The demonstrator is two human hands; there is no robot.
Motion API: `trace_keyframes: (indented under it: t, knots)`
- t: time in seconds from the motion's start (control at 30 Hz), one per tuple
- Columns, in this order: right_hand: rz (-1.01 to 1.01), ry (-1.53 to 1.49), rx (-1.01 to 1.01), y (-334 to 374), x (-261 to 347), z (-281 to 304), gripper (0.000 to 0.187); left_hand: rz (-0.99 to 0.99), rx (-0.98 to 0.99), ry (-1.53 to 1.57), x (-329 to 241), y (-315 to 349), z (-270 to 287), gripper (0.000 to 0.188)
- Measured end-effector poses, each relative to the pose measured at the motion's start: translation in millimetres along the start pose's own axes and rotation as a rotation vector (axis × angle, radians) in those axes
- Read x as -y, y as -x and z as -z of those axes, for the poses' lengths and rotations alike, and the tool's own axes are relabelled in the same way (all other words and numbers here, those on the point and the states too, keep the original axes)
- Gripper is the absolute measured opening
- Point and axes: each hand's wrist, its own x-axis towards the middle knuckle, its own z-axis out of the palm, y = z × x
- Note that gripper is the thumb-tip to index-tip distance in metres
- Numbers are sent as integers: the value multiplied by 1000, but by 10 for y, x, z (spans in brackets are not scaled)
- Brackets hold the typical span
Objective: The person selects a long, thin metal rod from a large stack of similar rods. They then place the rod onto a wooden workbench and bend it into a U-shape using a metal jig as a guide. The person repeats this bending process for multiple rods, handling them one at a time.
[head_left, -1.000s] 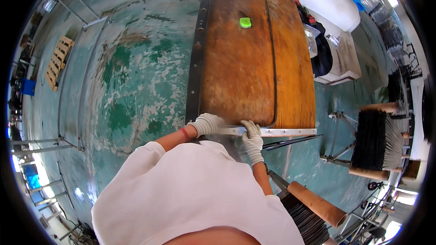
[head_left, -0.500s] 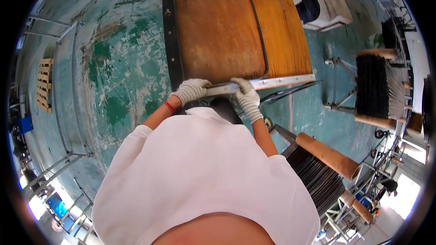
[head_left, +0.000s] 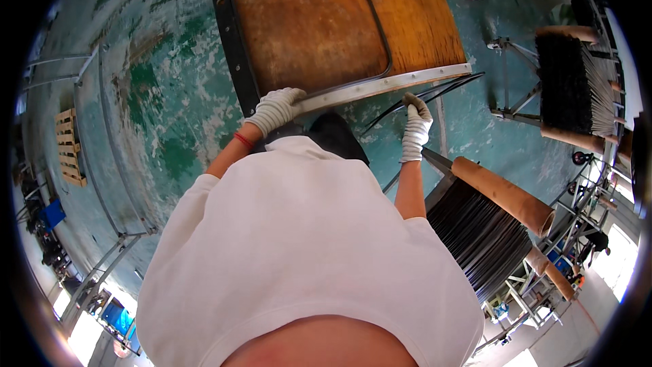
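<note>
A worn brown wooden table (head_left: 312, 20) has a pale metal strip (head_left: 387, 85) along its near edge. A thin black cable (head_left: 384, 41) curves across the tabletop to the near left corner. There my left hand (head_left: 275, 109), in a white knit glove, closes over the cable's end at the table edge. My right hand (head_left: 415, 121), also gloved, is just below the near edge and grips thin black strands (head_left: 448, 87) that run off to the right under the metal strip. A white shirt covers my body and hides what lies below the hands.
The green floor (head_left: 163, 102) has worn, patchy paint. A cardboard roll of black strands (head_left: 485, 221) lies at my right, and another (head_left: 567, 81) sits on a metal stand further right. A small wooden pallet (head_left: 70, 146) is on the far left, with metal frames around it.
My right hand has left the table edge beside the left hand and moved right and down with the black strands. The view has shifted forward, and the green object on the table is out of sight.
</note>
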Motion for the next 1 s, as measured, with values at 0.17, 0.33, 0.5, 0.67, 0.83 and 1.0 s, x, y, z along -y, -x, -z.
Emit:
trace_keyframes:
  t: [0.17, 0.33, 0.5, 0.67, 0.83, 1.0]
  knots:
    - [-127, 116, 196, -27, -326, -158, 22, 9, -20, -163, -21, -170, -111, 18]
    - [-246, 71, 440, 86, -356, -671, 23, 44, -29, -408, -15, -300, -307, 30]
    - [-231, 158, 553, 118, -383, -935, 26, 103, 11, -303, -206, -278, -146, 22]
    - [-4, 512, 528, 84, -258, -1051, 26, 196, 66, -321, -212, -406, -146, 15]
    - [523, 1083, 223, -83, 55, -1099, 36, 223, 109, -308, -187, -415, -133, 18]
    - [288, 1236, 9, -591, 278, -1172, 45, 165, 71, -275, -183, -345, -111, 19]
